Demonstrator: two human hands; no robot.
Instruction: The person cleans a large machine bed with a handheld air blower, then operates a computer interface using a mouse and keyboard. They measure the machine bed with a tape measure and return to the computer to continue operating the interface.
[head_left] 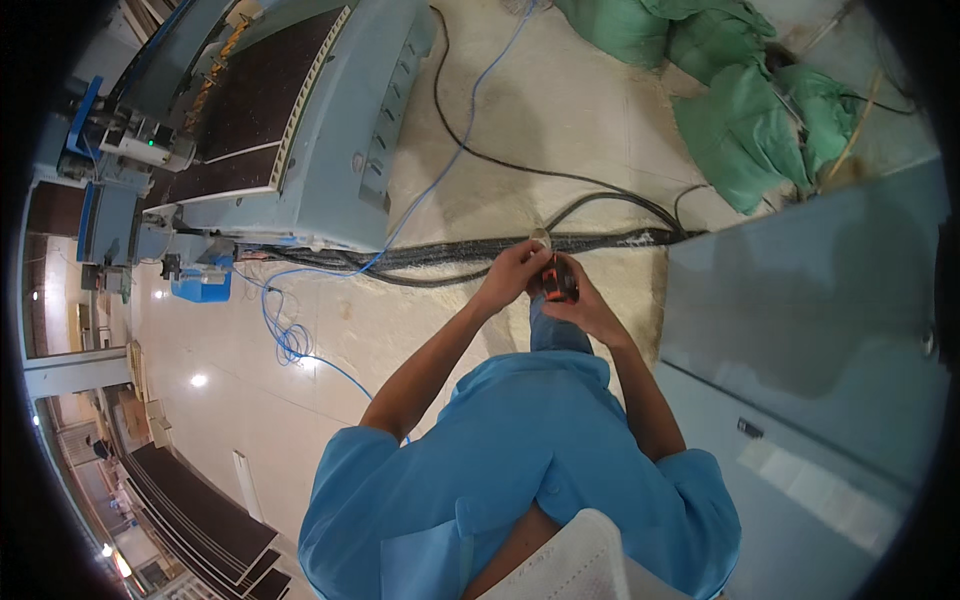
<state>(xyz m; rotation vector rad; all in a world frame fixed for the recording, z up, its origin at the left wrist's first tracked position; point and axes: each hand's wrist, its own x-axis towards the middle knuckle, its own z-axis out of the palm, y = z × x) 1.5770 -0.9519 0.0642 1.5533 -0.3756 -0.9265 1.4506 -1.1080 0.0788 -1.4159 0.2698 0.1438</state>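
In front of my body, both hands meet above my trouser leg. My right hand (592,308) is wrapped round a small black-and-orange case that looks like a tape measure (561,284). Close against its left side is my left hand (512,274), fingers bent and pressed together. Whatever those left fingers pinch is too small to make out. Just beyond the left fingertips shows a pale rounded thing (541,237), its kind unclear. Thick black cables (450,254) run along the floor past both hands.
A grey-blue machine (345,130) with a dark bed stands at the far left. Blue hose (468,135) crosses the floor and coils at left. Green sacks (742,125) lie at the far right. A large grey cabinet (800,310) stands at right. Dark panels (195,500) are stacked at lower left.
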